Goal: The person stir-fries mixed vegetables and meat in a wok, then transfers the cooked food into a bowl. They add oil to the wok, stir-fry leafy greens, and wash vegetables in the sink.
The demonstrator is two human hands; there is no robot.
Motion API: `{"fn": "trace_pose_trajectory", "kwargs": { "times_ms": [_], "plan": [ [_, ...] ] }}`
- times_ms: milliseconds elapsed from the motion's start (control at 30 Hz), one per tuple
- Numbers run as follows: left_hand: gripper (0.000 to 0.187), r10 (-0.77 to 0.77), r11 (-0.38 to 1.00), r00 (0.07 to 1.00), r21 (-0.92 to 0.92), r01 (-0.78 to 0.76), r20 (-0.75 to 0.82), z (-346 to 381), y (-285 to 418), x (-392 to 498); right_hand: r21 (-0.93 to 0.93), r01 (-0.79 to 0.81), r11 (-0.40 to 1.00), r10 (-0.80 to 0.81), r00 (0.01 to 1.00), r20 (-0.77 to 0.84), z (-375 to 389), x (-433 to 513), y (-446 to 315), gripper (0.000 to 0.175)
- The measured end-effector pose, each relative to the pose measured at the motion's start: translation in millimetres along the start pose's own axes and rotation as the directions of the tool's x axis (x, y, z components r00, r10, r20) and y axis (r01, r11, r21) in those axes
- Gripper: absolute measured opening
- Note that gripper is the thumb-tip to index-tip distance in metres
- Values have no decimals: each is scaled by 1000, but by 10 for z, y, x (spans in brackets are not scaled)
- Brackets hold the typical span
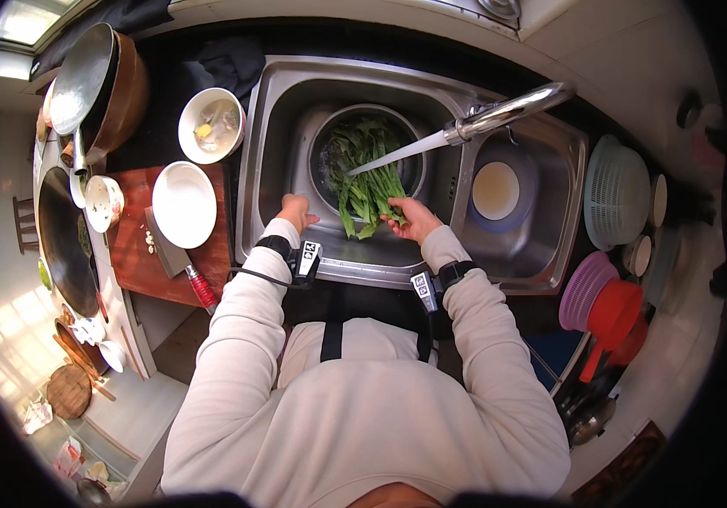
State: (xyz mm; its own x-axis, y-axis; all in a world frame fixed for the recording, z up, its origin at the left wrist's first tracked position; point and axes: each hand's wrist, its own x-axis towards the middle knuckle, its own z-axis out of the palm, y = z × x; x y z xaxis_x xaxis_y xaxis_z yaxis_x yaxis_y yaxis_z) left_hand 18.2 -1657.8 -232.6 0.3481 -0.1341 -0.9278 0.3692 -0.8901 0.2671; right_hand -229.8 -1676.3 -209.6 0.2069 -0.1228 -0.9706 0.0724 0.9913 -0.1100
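Observation:
Leafy green vegetables (363, 165) lie in a round metal basin (424, 149) inside the larger bowl of a stainless steel sink (287, 114). Water runs from the chrome faucet (516, 114) onto the leaves. At the basin's near right side, my right hand (415, 220) grips the stalk ends, some of which hang over the rim. My left hand (298, 212) is at the near left of the basin, its fingers apart and nothing visible in it. Whether it touches the basin's rim cannot be made out.
A white bowl (496, 190) sits in a bluish basin (530, 202) in the smaller sink bowl. Left, a cleaver (170, 251) and a white bowl (184, 204) rest on a red-brown board (132, 267). Another bowl (211, 126) holds egg. Colanders (617, 190) stand at right.

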Motion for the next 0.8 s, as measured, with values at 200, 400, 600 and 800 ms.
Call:
{"fn": "trace_pose_trajectory", "kwargs": {
  "times_ms": [200,400,600,800],
  "plan": [
    [40,124,983,988,124,-136,96,-155,24,197,-22,26,999,-26,999,22,-29,-4,23,24],
    [67,442,704,888,662,-258,-123,20,-63,179,-23,72,997,-72,997,-1,-11,-20,55,28],
    [44,660,697,751,401,-594,-35,469,-2,-128,92,88,992,-86,996,-24,-18,8,100,35],
    [25,336,936,793,-273,-221,509,1084,394,-522,158,75,985,-76,997,2,-77,70,151,35]
  ]
}}
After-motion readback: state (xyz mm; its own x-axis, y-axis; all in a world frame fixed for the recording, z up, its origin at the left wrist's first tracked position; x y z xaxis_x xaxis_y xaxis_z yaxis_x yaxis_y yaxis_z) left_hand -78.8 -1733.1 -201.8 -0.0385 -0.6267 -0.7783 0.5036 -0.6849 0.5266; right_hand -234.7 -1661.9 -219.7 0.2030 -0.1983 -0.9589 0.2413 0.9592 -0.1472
